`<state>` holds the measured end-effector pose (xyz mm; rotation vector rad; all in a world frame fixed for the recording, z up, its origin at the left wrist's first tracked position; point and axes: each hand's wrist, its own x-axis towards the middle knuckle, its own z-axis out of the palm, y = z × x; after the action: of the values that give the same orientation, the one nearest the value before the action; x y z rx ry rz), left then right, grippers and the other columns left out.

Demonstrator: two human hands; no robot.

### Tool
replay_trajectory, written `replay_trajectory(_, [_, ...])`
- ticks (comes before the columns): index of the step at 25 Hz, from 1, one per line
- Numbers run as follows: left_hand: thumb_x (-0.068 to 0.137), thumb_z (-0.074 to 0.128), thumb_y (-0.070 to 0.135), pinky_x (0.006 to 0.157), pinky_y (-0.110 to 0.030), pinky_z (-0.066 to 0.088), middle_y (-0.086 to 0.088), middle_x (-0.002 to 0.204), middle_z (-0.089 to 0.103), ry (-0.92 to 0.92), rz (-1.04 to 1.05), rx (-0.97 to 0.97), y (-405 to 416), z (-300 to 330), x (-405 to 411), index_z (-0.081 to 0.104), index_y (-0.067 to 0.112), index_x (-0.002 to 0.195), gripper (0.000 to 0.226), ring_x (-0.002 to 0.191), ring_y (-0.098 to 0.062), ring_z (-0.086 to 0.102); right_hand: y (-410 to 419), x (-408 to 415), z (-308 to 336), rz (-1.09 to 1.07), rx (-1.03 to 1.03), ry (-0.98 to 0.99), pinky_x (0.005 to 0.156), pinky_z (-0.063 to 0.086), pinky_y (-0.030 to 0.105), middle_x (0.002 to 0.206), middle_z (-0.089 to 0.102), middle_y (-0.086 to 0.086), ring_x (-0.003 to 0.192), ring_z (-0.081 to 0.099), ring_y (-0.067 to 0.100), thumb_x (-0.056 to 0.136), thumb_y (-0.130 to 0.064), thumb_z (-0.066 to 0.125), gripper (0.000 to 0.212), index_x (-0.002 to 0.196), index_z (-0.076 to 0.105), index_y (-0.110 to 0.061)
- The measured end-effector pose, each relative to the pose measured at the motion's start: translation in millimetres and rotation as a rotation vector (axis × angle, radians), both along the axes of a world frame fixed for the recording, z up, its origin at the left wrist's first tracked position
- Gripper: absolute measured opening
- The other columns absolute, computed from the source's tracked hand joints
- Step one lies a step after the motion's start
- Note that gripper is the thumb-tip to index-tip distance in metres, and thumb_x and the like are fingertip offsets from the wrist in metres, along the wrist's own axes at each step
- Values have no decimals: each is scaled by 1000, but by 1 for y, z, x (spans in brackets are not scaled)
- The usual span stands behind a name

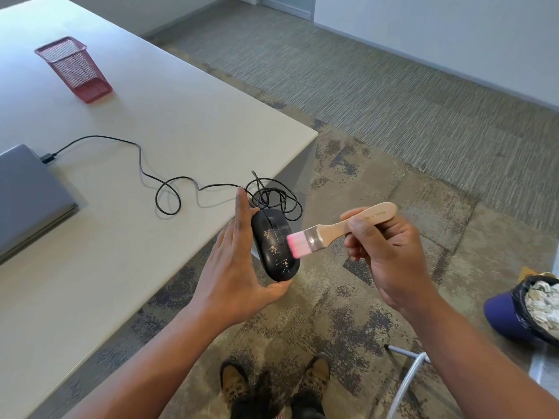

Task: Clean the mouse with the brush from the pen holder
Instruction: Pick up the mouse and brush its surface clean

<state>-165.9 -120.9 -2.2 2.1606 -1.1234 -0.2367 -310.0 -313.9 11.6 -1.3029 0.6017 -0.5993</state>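
Note:
My left hand (234,267) holds a black wired mouse (272,246) just past the table's front right edge, above the carpet. Pale crumbs speckle the mouse's top. My right hand (384,246) grips the wooden handle of a flat brush (338,229). Its pink bristles touch the right side of the mouse. The mouse's black cable (169,189) loops back across the table to a closed grey laptop (27,198). A red mesh pen holder (75,69) stands at the far left of the table with nothing visible in it.
The white table (151,122) fills the left half of the view. A bin (532,309) with a black liner and crumpled paper stands on the carpet at the right. A metal chair leg (408,376) and my shoes (275,385) are at the bottom.

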Motion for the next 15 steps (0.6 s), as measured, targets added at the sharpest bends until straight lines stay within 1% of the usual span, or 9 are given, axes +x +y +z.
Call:
replay_trajectory(4, [64, 91, 49, 115, -33, 34, -3, 157, 42, 1, 10, 11, -1, 0, -1, -29, 30, 157, 153, 145, -18, 39, 0, -2, -2, -46, -41, -2, 54, 48, 24, 63, 65, 2, 57, 57, 12, 97, -7, 62, 11, 97, 72, -4])
replay_trajectory(7, [64, 91, 50, 115, -33, 33, -4, 159, 41, 5, 7, 19, 0, -1, -1, -31, 32, 156, 154, 146, -18, 38, 2, -5, 0, 29, 19, -39, 54, 49, 23, 63, 66, 2, 57, 58, 11, 90, -17, 64, 16, 95, 72, -4])
replay_trajectory(10, [64, 91, 50, 112, -30, 32, -4, 158, 41, -2, 13, 25, -1, 0, -2, -31, 33, 156, 154, 146, -19, 38, 2, -6, -3, 8, -64, -16, 55, 49, 24, 64, 66, 2, 59, 58, 12, 95, -12, 62, 12, 95, 72, -8])
replay_trajectory(11, [64, 92, 49, 112, -29, 32, -3, 158, 41, -1, 16, 25, -1, 1, -2, -31, 34, 156, 154, 145, -19, 39, 2, -6, -3, 0, -54, -35, 56, 49, 25, 65, 66, 3, 60, 58, 14, 95, -12, 62, 12, 95, 73, -9])
replay_trajectory(13, [64, 92, 47, 110, -29, 33, -2, 157, 42, 0, 14, 23, -2, 1, -2, -32, 35, 155, 155, 144, -18, 39, 2, -8, -2, 65, 21, -95, 56, 50, 26, 68, 68, 6, 60, 60, 16, 93, -17, 64, 13, 95, 76, -12])
replay_trajectory(15, [63, 92, 47, 110, -29, 32, -2, 158, 42, -1, 15, 30, -2, 1, -2, -33, 37, 154, 155, 144, -19, 39, 6, -10, -1, 180, 68, -135, 56, 51, 27, 69, 70, 7, 60, 62, 16, 93, -27, 69, 16, 98, 77, -14])
